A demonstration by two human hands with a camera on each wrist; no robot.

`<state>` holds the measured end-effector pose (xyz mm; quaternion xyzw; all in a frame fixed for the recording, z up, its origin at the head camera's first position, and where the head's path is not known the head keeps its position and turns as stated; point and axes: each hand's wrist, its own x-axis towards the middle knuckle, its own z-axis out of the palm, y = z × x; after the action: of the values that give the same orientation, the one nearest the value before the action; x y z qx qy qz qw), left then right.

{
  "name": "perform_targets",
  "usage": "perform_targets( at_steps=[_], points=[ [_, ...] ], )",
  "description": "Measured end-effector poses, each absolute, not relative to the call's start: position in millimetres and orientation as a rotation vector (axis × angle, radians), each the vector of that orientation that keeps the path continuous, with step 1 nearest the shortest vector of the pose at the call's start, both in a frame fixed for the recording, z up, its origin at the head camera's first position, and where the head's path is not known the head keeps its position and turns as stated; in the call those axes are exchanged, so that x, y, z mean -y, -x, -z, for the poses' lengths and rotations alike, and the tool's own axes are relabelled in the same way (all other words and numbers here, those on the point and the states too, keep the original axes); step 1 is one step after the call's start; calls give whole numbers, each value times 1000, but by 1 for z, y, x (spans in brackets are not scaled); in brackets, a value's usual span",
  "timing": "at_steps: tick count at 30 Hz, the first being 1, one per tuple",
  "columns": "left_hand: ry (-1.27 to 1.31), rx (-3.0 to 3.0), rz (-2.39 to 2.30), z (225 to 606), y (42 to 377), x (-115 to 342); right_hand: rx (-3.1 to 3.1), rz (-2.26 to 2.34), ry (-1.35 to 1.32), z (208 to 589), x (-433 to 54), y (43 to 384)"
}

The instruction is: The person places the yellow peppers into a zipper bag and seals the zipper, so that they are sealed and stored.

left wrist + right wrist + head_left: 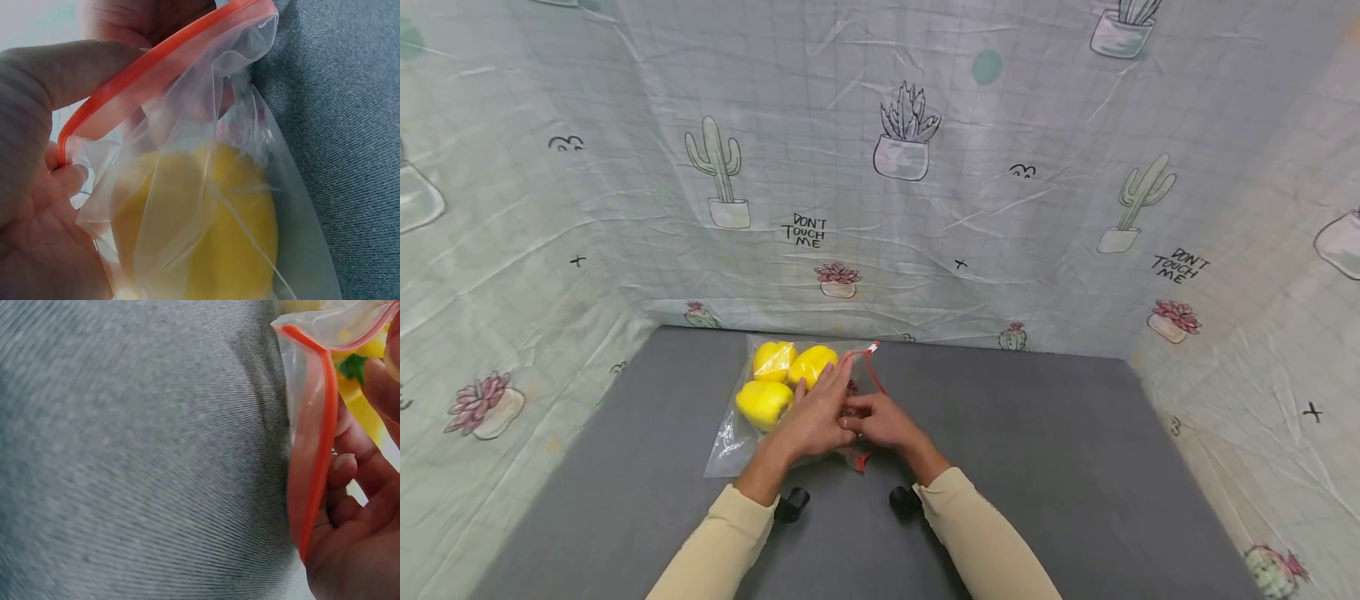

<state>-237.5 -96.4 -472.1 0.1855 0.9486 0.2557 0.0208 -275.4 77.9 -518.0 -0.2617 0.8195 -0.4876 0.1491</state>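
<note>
Three yellow bell peppers (764, 403) lie inside a clear zip bag (727, 446) whose mouth, edged by a red strip (159, 59), faces right. My left hand (815, 423) lies across the mouth side, with fingers stretched toward the far edge. Up close in the left wrist view, its thumb and a bent finger hold the strip. From the right, my right hand (886, 421) meets the left, its thumb and bent fingers at the mouth. The right wrist view shows those fingers (342, 470) against the strip, near a pepper's green stem (353, 367). The fingertips partly hide each other.
The bag rests on a dark grey table (1030, 467), near its far edge. Behind and beside the table hangs a pale cloth (970, 192) printed with cacti. Black wrist devices (905, 502) sit under both cuffs.
</note>
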Motion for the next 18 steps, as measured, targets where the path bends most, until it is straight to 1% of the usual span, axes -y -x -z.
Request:
perform_targets(
  at_steps=[3, 6, 12, 16, 18],
  points=[
    [-573, -2942, -799, 472, 240, 95, -2350, 1360, 826, 516, -79, 277],
    [-567, -2935, -803, 473, 241, 93, -2341, 1411, 808, 517, -81, 278],
    [-521, -2946, -787, 472, 242, 88, -2288, 1672, 583, 511, -91, 279],
    [-485, -2985, -737, 470, 243, 84, -2308, 1794, 503, 502, -99, 283],
    [-482, -2997, -718, 470, 244, 82, -2317, 1881, 423, 499, -103, 286]
  ],
)
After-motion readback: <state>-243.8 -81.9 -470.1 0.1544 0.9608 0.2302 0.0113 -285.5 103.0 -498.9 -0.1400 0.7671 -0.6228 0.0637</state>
